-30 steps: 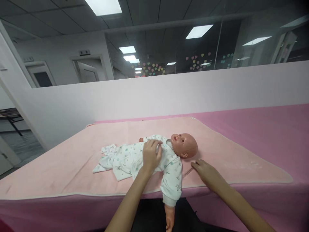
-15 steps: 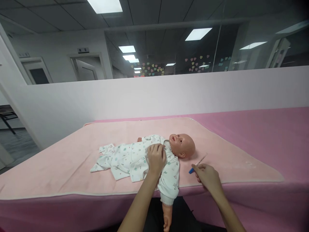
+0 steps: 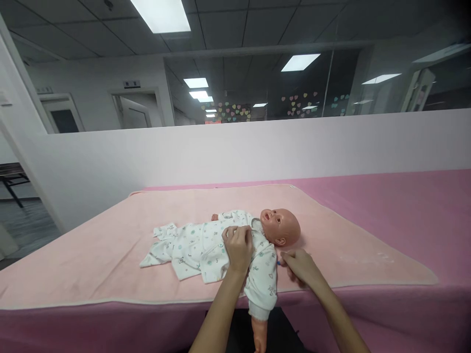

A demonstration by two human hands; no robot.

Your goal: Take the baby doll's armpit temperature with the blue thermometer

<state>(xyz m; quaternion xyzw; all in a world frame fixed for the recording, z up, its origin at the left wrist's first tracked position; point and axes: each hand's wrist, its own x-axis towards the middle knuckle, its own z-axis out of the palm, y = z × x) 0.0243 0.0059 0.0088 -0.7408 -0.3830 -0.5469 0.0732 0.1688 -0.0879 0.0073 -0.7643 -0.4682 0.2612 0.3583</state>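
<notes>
A baby doll [image 3: 281,226] lies on its back, head to the right, in a white printed top and trousers. My left hand [image 3: 239,247] rests on its chest near the collar, fingers curled and closed on the doll's shirt [image 3: 211,245]. Beside the doll's shoulder and below its head, my right hand [image 3: 300,264] is closed in a pinch. From its fingers pokes the blue end of a thin stick that looks like a thermometer [image 3: 278,263]; the rest of it is hidden by the hand. One sleeved doll arm [image 3: 262,284] hangs over the near table edge.
A peach blanket [image 3: 110,245] lies under the doll on a pink table cover [image 3: 405,211]. Behind it runs a low white wall [image 3: 257,152] with glass above. A doorway [image 3: 138,110] shows at the back left, and a dark table [image 3: 13,179] stands at far left.
My right hand has moved left with the thermometer-like stick, closer to the doll's shoulder. My left hand stays on the chest, its fingers now more bunched. The view has tilted slightly up.
</notes>
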